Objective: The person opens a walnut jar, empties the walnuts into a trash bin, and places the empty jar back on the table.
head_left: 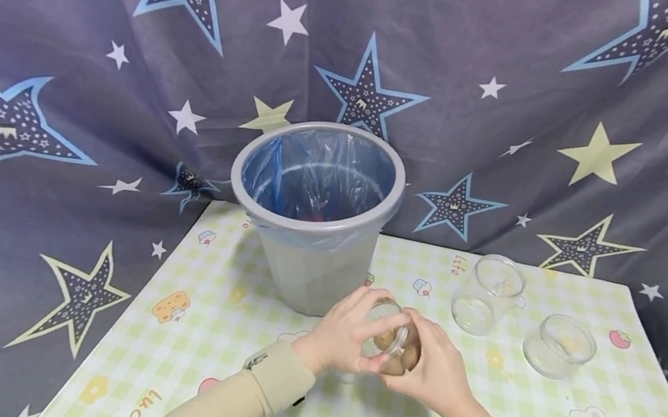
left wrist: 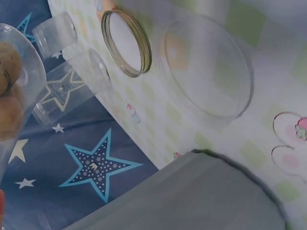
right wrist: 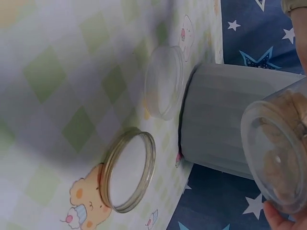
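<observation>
Above the table, both hands grip clear jar-like glassware (head_left: 399, 341) with round brown pieces inside that look like walnuts. My left hand (head_left: 353, 330) has fingers and thumb around its left part. My right hand (head_left: 436, 367) holds the right part, where most of the brown pieces (head_left: 408, 356) show. A clear rim lies between the hands; I cannot tell whether this is one jar or two mouth to mouth. In the right wrist view the jar's round base (right wrist: 276, 155) faces the camera. The left wrist view shows brown pieces (left wrist: 8, 115) through clear walls.
A grey bin (head_left: 309, 271) with a blue liner stands behind the hands. Toward the right are a tall clear jar (head_left: 478, 305) and a shorter one (head_left: 557, 348). A gold-rimmed ring lid (right wrist: 108, 179) and a clear round lid (right wrist: 163, 86) lie on the checked tablecloth.
</observation>
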{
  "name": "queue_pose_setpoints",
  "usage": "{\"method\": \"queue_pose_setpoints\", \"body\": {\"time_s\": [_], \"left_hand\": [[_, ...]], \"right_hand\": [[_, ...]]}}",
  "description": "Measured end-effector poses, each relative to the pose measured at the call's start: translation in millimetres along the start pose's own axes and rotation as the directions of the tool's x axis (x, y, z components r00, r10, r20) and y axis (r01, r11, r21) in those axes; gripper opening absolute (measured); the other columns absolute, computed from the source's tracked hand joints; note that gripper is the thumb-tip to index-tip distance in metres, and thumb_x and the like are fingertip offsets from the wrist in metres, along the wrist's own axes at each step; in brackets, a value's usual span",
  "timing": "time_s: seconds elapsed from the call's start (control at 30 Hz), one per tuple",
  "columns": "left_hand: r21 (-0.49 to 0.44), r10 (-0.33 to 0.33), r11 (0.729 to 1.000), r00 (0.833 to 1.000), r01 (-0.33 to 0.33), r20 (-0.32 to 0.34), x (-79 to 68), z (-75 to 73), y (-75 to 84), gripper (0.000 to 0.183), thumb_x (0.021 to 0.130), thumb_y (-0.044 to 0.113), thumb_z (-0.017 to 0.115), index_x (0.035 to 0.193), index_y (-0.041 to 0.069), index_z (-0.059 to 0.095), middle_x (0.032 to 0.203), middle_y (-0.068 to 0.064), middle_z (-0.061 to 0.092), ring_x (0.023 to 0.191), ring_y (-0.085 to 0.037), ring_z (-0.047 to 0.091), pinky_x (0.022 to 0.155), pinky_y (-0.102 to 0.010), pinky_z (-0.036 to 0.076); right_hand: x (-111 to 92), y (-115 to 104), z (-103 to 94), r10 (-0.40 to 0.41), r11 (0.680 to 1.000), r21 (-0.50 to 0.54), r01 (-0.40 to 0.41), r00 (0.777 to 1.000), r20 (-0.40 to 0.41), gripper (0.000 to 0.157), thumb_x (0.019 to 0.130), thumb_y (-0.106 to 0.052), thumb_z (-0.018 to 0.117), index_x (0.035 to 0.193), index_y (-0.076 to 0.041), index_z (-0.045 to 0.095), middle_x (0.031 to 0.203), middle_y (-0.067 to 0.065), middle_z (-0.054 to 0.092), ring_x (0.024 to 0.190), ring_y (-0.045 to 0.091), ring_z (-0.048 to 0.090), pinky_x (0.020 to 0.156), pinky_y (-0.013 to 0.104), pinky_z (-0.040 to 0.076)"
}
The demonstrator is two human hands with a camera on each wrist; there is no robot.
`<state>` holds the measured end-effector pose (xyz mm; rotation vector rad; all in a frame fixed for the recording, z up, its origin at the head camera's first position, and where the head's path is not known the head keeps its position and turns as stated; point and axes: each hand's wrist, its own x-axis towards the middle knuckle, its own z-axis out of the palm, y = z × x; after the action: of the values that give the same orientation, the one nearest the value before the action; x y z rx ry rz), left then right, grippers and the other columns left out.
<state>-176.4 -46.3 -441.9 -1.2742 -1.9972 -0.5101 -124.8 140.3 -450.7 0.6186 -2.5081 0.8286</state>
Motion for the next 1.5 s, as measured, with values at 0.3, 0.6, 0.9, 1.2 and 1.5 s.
{"method": "queue_pose_setpoints", "body": {"time_s": [0.3,0.6,0.9,1.2,1.5], "left_hand": [[-0.120,-0.521,0.827,0.829,0.549,0.202,1.6,6.0,13.8,0.048,0.086,0.032,0.055,0.130,0.011,0.052,0.117,-0.014,0.051,0.108,-0.028,0.051,0.088,-0.042,0.047],[-0.106,-0.484,0.789,0.718,0.606,0.501,5.6,-16.7,7.8,0.065,0.091,0.047,0.056,0.146,0.022,0.033,0.141,-0.015,0.038,0.125,-0.033,0.046,0.091,-0.050,0.049],[-0.284,-0.099,0.906,0.809,0.314,0.579,5.1,-31.8,-13.2,0.083,0.074,0.033,0.080,0.145,0.025,0.037,0.157,-0.010,0.012,0.145,-0.028,0.015,0.108,-0.041,0.037],[-0.307,0.096,0.951,0.910,0.035,0.403,6.7,-23.5,-19.0,0.067,0.070,0.018,0.080,0.132,0.014,0.054,0.142,-0.014,0.042,0.134,-0.026,0.038,0.115,-0.041,0.024],[-0.265,-0.115,0.932,0.895,0.248,0.432,8.2,-19.9,-13.6,0.077,0.067,0.035,0.083,0.134,0.018,0.050,0.132,-0.006,0.047,0.119,-0.021,0.049,0.100,-0.031,0.044]], "right_hand": [[11.2,12.8,12.4,-0.089,0.987,-0.149,0.067,0.985,-0.146,0.092,0.041,-0.034,0.090,0.122,-0.004,0.057,0.112,0.015,0.062,0.101,0.032,0.058,0.084,0.048,0.049],[7.8,20.6,7.4,-0.129,0.980,-0.164,0.115,0.988,-0.079,0.095,0.040,-0.033,0.091,0.123,-0.005,0.056,0.113,0.014,0.062,0.102,0.032,0.059,0.084,0.048,0.050],[5.6,25.6,0.3,-0.134,0.983,-0.130,0.128,0.990,-0.039,0.097,0.038,-0.033,0.093,0.122,-0.003,0.056,0.114,0.014,0.063,0.103,0.032,0.059,0.086,0.049,0.049],[3.2,28.8,1.0,-0.155,0.981,-0.130,0.146,0.986,-0.055,0.095,0.037,-0.034,0.092,0.120,-0.003,0.057,0.111,0.013,0.063,0.100,0.031,0.060,0.086,0.046,0.049],[0.4,27.7,1.7,-0.140,0.986,-0.108,0.128,0.984,-0.110,0.090,0.040,-0.028,0.091,0.121,-0.008,0.058,0.113,0.011,0.062,0.101,0.029,0.058,0.085,0.047,0.048]]}}
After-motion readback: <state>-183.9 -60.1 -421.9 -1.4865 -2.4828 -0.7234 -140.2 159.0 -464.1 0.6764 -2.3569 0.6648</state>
